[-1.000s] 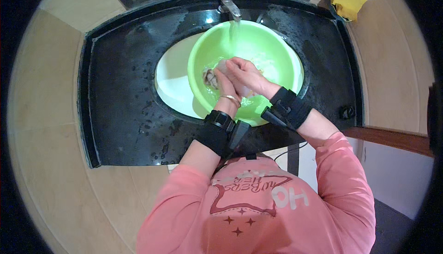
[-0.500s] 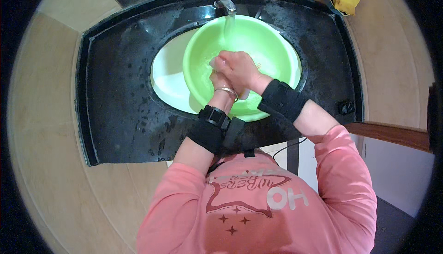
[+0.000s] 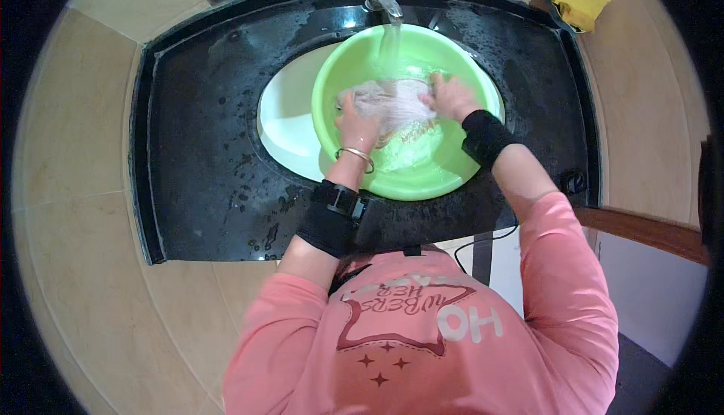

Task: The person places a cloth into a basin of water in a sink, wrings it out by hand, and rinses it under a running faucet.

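Observation:
A wet, pale pinkish-white cloth (image 3: 400,103) is stretched out between my hands inside a light green plastic basin (image 3: 422,186). My left hand (image 3: 357,124) grips its left end, with a bangle on that wrist. At the cloth's right end, my right hand (image 3: 452,98) is closed on it, a little blurred by motion. Water runs from the metal faucet (image 3: 386,2) into the basin, just beyond the cloth. Rippling water shows below the fabric.
The basin sits in a white oval sink (image 3: 285,125) set in a black countertop (image 3: 204,143) with water drops on it. A yellow cloth or packet (image 3: 579,0) lies at the back right corner. A small dark object (image 3: 575,182) rests near the right edge.
My hands were bunched together over the basin. They have moved apart, and the cloth now shows spread between them. The view has shifted slightly.

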The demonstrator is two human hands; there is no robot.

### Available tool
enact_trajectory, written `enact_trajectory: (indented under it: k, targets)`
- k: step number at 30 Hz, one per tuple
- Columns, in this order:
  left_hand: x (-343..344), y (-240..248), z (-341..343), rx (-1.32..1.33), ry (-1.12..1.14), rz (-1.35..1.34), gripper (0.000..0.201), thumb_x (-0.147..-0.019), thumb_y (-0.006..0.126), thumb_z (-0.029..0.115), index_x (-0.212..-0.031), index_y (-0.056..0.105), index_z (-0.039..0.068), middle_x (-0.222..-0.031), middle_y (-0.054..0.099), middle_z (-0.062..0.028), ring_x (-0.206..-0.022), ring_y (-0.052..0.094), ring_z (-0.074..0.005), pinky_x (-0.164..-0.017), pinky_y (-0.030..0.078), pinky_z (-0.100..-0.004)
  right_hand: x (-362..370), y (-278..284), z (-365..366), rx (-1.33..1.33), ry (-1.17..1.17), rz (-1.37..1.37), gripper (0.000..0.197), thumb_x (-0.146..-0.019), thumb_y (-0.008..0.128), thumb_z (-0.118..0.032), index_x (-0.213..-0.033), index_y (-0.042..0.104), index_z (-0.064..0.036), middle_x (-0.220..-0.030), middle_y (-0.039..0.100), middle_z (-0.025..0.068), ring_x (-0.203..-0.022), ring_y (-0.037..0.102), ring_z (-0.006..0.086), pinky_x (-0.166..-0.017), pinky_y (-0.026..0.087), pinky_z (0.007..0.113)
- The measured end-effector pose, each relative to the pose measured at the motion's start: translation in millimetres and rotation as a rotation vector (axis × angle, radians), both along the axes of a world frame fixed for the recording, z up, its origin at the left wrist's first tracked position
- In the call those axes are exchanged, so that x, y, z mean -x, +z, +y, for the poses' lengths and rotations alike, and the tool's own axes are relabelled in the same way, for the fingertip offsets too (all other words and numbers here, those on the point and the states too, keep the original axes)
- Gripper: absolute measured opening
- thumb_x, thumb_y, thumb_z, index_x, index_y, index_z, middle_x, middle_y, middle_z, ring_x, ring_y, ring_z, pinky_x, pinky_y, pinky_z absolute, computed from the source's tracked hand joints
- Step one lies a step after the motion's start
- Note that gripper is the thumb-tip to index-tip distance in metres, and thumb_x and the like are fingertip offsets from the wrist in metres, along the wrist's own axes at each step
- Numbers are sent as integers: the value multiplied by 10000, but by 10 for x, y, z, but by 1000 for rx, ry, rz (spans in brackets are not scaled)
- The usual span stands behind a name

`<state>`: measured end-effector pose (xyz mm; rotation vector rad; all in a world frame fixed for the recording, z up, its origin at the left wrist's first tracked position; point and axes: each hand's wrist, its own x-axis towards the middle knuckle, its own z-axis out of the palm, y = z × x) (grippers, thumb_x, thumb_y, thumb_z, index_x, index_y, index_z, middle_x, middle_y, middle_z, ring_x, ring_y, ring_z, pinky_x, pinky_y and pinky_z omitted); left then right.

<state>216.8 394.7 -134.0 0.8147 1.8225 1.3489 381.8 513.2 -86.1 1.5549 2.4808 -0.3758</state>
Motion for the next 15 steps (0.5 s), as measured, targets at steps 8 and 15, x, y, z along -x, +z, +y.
enact_trajectory:
  k: [8,15]
  targets:
    - [2,-74,-55,398,-50,-73,816,-695,626,238,-1396,218,144,-1316,333,-231,-1153,379,-412,-966,330,-413,280,-441,69,229,255,-18,409,-815,530,-231,-1191,445,-94,-1031,586,234,-972,561,373,-847,448,413]
    - [-228,90,84,241,103,-1122,654,-871,387,565,-1380,240,180,-1375,320,-116,-1181,403,-392,-831,329,-690,370,-809,-217,108,189,673,414,-840,523,-259,-1214,471,-90,-972,618,196,-916,591,325,-830,457,389]
